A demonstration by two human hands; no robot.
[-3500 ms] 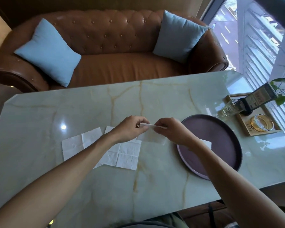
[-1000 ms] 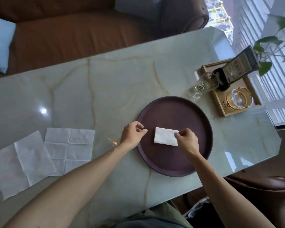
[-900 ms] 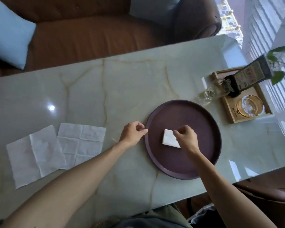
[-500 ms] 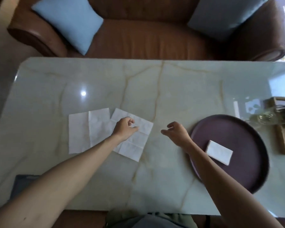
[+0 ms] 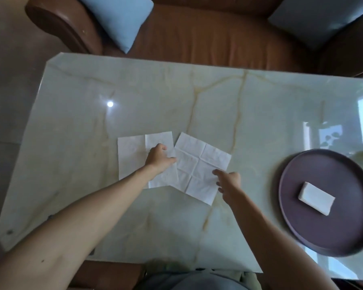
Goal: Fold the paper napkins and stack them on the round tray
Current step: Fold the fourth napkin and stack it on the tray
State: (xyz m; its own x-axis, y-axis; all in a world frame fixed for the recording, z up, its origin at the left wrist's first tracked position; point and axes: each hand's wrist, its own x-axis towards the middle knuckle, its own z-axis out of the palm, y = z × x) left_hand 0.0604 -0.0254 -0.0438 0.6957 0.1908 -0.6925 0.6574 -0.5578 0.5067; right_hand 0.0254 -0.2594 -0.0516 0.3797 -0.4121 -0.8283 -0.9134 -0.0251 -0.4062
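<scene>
Two unfolded white paper napkins lie flat on the marble table: a left napkin (image 5: 132, 155) and a right napkin (image 5: 199, 166), which is turned at an angle and overlaps the left one's edge. My left hand (image 5: 158, 158) rests fingers-down where the two sheets meet. My right hand (image 5: 228, 182) hovers at the right napkin's right edge, fingers spread, a fingertip touching the paper. A folded napkin (image 5: 315, 198) lies in the dark purple round tray (image 5: 298, 227) at the right.
A brown leather sofa (image 5: 208, 36) with two light blue cushions (image 5: 120, 15) stands beyond the table's far edge. The pale green marble table (image 5: 155, 97) spreads around the napkins. A glass item peeks in at the far right edge.
The folded napkin was set down in the tray and released. Both hands moved left to the flat napkins; the right hand now reaches the right napkin's edge.
</scene>
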